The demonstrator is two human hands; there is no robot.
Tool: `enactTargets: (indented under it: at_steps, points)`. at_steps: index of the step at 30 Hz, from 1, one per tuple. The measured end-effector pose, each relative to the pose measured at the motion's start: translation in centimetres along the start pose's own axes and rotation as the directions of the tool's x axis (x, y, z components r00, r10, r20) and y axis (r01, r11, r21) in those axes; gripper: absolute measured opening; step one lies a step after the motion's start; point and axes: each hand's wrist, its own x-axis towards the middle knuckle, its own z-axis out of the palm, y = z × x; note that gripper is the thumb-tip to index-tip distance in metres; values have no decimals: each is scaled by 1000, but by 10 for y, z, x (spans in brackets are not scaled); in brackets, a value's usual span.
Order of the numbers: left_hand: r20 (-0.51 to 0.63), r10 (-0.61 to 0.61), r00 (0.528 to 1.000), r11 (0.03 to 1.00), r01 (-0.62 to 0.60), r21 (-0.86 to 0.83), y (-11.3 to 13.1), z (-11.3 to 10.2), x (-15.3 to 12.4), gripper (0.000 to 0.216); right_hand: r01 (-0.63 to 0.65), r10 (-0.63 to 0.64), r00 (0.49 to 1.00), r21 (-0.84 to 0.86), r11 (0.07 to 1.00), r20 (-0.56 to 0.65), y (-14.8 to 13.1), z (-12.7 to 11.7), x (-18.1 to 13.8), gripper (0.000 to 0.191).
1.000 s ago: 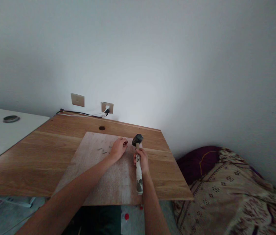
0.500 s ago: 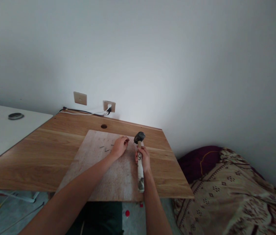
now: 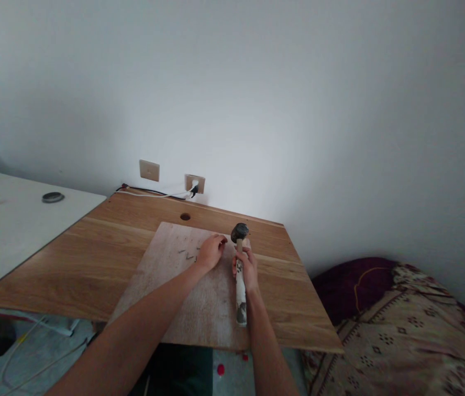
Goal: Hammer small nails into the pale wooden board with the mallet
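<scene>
My right hand is wrapped round the pale, stained handle of a hammer. The hammer's dark head is raised just above the far part of a light plywood board. My left hand rests on the board just left of the hammer head, fingers pinched together near the board's far edge; what they hold is too small to make out. Several small nails lie scattered on the board to the left of that hand. The board lies on a wooden desk.
A white table with a round metal cap adjoins the desk on the left. Wall sockets with a plugged cable sit behind the desk. A patterned bed cover lies to the right. Cables run across the floor at the lower left.
The view has drifted so the desk sits further right and lower in the frame. Both hands keep the same pose; the hammer head stays close to my left fingers.
</scene>
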Motion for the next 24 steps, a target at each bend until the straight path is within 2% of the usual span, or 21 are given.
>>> enactTargets:
  at_steps: [7, 13, 24]
  points:
    - [14, -36, 999, 999, 36, -13, 4, -2, 2, 24, -28, 28, 1000, -2, 1000, 7, 4, 0, -6, 31]
    - [42, -89, 995, 995, 87, 48, 9, 0, 5, 24, -29, 29, 1000, 17, 999, -11, 3, 0, -5, 31]
    - [4, -121, 993, 992, 121, 46, 14, 6, -1, 18, -30, 30, 1000, 0, 1000, 1, 2, -2, -5, 30]
